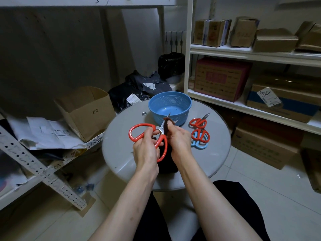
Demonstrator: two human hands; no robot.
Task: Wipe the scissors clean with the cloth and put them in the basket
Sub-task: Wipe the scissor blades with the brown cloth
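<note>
The round grey table point(121, 153) carries the blue perforated basket point(184, 113) at its far side, just beyond the hands. A dark cloth point(167, 164) hangs between the hands down to the tabletop, and its upper end is folded over a blade. The large red-handled scissors point(161, 129) are held above the table, blades parted and tips pointing toward the basket. The left hand point(147, 145) grips them at the handles, fingers curled round one loop. The right hand point(178, 138) pinches the cloth onto the blade.

To wipe well, I would draw the pinched cloth from pivot to tip, along the flat and away from the edge, keeping the left grip steady. Then do the other blade.

Three smaller scissors point(199, 134) lie right of the hands.
</note>
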